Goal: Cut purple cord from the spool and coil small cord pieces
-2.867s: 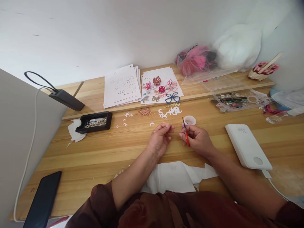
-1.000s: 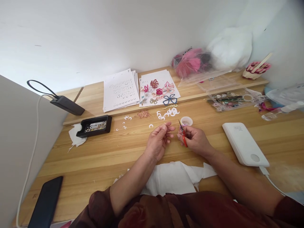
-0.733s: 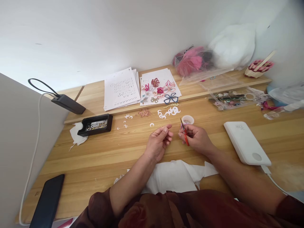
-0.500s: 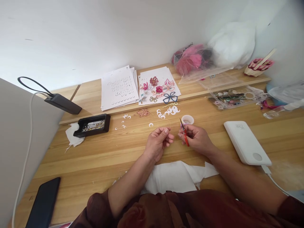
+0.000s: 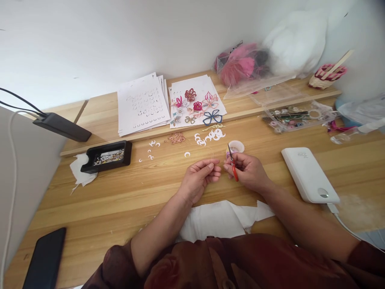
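My left hand point(image 5: 201, 178) is closed in a pinch on a fine golden thread point(image 5: 213, 152), which curves up from the fingertips. What else those fingers hold, if anything, is too small to see. Close by, my right hand point(image 5: 249, 171) grips small scissors with red handles point(image 5: 234, 171); their dark blades point up and away. Just beyond the scissors stands a round white tub point(image 5: 237, 146). White paper crescents point(image 5: 215, 135) lie past my left hand, with a single crescent point(image 5: 187, 154) nearer. Copper-coloured rings point(image 5: 177, 138) sit in a cluster beside them.
A black tray of beads point(image 5: 108, 157) and a black phone point(image 5: 45, 257) are on the left. Flower and butterfly ornaments point(image 5: 197, 106) rest on paper at the back. To the right are a white power bank point(image 5: 311, 174) and a clear parts box point(image 5: 291, 124). White cloth point(image 5: 213, 218) lies before me.
The view has shifted slightly, so the table items sit further left. My hands are a little closer together; the thread and scissors remain in them.
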Motion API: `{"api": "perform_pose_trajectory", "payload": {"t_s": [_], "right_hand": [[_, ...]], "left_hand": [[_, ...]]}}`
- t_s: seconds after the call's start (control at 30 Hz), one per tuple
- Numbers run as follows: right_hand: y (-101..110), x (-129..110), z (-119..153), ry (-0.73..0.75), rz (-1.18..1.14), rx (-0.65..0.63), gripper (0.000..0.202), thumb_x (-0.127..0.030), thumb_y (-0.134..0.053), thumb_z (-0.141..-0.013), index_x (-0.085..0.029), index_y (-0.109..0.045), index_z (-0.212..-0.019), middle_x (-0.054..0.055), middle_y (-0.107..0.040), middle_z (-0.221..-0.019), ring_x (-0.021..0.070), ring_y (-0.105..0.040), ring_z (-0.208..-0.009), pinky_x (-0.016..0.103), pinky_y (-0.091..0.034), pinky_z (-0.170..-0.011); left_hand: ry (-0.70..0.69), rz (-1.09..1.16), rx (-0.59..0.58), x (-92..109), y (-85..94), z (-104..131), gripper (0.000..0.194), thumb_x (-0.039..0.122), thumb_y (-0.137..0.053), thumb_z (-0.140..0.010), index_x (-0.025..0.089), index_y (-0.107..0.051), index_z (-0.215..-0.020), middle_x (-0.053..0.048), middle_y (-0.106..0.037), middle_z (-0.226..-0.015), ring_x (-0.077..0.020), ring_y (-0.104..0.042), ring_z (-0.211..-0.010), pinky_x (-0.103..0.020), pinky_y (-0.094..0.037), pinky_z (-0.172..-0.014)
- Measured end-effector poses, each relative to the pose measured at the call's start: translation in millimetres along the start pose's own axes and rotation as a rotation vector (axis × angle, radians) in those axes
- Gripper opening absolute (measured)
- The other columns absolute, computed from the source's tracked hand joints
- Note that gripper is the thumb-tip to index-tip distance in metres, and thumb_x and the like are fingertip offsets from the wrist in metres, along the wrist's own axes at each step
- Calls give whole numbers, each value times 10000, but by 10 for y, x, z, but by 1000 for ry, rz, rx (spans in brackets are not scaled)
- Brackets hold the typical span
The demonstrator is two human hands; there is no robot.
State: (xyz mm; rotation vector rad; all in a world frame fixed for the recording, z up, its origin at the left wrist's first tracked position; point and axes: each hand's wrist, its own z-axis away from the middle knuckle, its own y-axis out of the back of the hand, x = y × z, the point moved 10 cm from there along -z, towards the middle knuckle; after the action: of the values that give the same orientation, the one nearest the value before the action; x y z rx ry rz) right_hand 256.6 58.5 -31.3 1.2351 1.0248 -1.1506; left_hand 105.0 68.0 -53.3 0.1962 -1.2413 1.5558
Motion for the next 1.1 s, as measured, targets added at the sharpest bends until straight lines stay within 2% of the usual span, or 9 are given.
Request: {"api": "perform_pose_trajectory", "payload": {"t_s": [0.23, 0.43, 0.67, 0.87, 1.0, 1.1], "right_hand": [[10, -16, 3, 20, 15, 5, 355, -484, -843, -799, -223, -606, -762, -5, -647, -707, 150, -598, -587, 291, -500, -568], [-5, -18, -3, 22, 29, -3, 376, -502, -838, -803, -221, -593, -752, -7, -629, -696, 143, -576, -569, 294, -506, -563], [-7, -26, 7, 34, 59, -2, 379, -524, -821, -821, -228, -594, -748, -12, -610, -646, 148, -570, -557, 290, -490, -547], [-8, -33, -1, 25, 66, 7, 385, -533, -842, -791, -226, -613, -747, 1, -649, -671, 150, -573, -567, 290, -505, -555], [2, -74, -3, 24, 86, 19, 374, -506, -870, -757, -221, -628, -745, 15, -683, -724, 154, -585, -604, 281, -504, -566], [7, -79, -3, 19, 74, 20, 367, -502, -869, -756, -220, -634, -750, 21, -690, -743, 155, -593, -606, 285, -506, -572]], "left_hand": [[22, 38, -3, -16, -19, 22, 296, 226, -862, -804, 112, -770, -1061, -52, -749, -762, -145, -740, -647, -174, -543, -511], [37, 88, -41, -15, -65, 30, 265, 213, -866, -786, 105, -761, -1004, -45, -737, -738, -140, -738, -629, -154, -532, -487], [63, 20, -50, -45, -65, 35, 260, 230, -862, -766, 96, -765, -968, -40, -716, -687, -118, -688, -560, -151, -489, -453], [43, 45, -91, -19, -106, 46, 219, 210, -855, -777, 102, -756, -940, -64, -747, -754, -131, -721, -626, -162, -518, -516], [36, 73, -151, -8, -154, 55, 243, 238, -884, -758, 113, -744, -913, -100, -789, -866, -158, -758, -693, -152, -499, -485], [35, 68, -151, -3, -157, 54, 240, 238, -888, -751, 114, -738, -892, -100, -789, -860, -150, -748, -676, -145, -478, -468]]}}
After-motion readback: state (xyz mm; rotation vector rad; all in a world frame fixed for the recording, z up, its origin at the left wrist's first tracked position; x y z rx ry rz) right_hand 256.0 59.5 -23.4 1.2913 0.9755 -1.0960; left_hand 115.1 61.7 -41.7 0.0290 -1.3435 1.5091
